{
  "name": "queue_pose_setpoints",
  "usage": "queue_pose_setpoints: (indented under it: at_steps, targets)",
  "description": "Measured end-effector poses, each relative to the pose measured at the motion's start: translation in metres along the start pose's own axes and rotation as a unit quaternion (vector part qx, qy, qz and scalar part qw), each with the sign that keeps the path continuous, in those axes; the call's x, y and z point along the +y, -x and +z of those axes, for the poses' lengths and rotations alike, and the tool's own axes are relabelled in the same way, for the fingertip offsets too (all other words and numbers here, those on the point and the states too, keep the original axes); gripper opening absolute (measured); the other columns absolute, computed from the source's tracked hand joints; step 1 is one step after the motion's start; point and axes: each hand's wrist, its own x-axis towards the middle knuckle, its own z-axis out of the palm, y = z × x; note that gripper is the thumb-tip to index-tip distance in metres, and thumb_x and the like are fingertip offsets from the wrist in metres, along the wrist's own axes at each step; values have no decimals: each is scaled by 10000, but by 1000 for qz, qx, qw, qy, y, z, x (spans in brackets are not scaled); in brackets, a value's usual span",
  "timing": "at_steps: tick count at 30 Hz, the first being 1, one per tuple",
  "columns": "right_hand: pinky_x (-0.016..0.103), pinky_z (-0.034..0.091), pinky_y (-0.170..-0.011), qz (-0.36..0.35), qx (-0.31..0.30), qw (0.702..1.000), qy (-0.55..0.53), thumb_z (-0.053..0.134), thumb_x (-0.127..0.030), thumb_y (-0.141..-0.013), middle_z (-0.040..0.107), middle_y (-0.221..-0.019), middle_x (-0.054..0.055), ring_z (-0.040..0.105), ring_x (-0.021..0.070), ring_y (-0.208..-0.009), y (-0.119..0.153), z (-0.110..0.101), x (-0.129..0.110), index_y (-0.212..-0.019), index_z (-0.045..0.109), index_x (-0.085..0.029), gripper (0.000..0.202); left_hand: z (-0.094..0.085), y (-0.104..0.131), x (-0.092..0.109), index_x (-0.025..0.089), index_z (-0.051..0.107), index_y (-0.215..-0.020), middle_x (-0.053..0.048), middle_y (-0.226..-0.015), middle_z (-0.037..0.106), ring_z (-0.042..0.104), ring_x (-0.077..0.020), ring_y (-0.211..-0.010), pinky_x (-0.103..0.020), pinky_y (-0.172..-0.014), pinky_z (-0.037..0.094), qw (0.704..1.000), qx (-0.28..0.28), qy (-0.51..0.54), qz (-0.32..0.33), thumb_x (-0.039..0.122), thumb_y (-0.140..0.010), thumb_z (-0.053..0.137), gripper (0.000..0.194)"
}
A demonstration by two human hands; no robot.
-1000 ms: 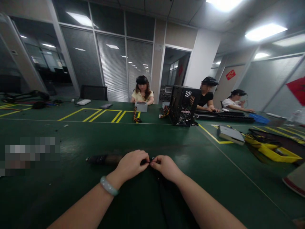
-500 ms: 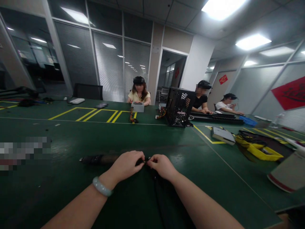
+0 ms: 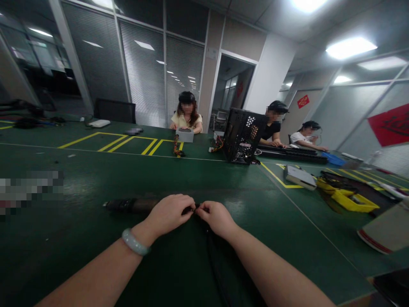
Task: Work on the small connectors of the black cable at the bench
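My left hand [image 3: 172, 213], with a pale bangle on its wrist, is closed in a pinch at the middle of the green table [image 3: 96, 247]. Right beside it, my right hand [image 3: 219, 218] pinches too, the fingertips of both nearly touching. What lies between the fingertips is small and dark and too hidden to name. A dark tool-like cylinder [image 3: 132, 205] with a metal tip lies to the left, its right end behind my left hand. From near my right hand a black cable [image 3: 212, 256] runs down towards the near edge.
Ahead stands a black computer case [image 3: 244, 135], with a grey box [image 3: 185, 135] and wires left of it. Right lie a silver box [image 3: 300, 177], yellow trays [image 3: 356, 201] and a white container [image 3: 388, 226]. Several people sit across the table.
The whole view has shifted slightly, with the table and the case a little higher in the picture. Both hands keep their pinch close together.
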Motion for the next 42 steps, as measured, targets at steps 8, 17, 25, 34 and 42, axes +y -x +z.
queue_pose_setpoints:
  at_steps: [8,17,25,34,42]
  targets:
    - [196,347,-557,3,-11,999,-29,578,-358,-894,676,-752,-21,585,110,-654,-1,-4,2,-839,695,-206,199,4,1,-3,251,633,-937,5,-968,657,602,-201,-910,-341,-809,442,1000,12,3,-14,302,-873,605,86]
    - [189,355,-547,6,-16,999,-43,586,-348,-881,679,-743,-21,581,103,-621,-1,-6,4,-839,693,-208,181,3,1,-2,262,629,-980,11,-975,654,600,-196,-922,-340,-812,439,1000,2,7,-8,240,-864,588,125]
    - [193,352,-530,15,-31,998,-47,567,-343,-892,670,-719,-12,573,104,-591,-2,-3,8,-861,690,-193,197,3,1,-2,250,624,-955,4,-969,651,603,-196,-915,-335,-811,449,1000,6,4,-14,237,-858,582,106]
    - [185,349,-515,8,-26,998,-51,581,-358,-885,661,-695,-16,566,100,-570,-2,-4,7,-852,691,-193,201,4,1,-1,259,602,-1022,-1,-984,647,598,-209,-918,-340,-803,449,1000,2,-12,-27,267,-841,603,181]
    - [183,351,-505,13,-30,998,-59,576,-367,-888,660,-697,-13,569,101,-565,-3,-4,9,-864,687,-189,212,1,1,1,263,621,-983,9,-981,649,592,-194,-919,-331,-804,442,1000,-8,-7,-17,229,-857,574,138]
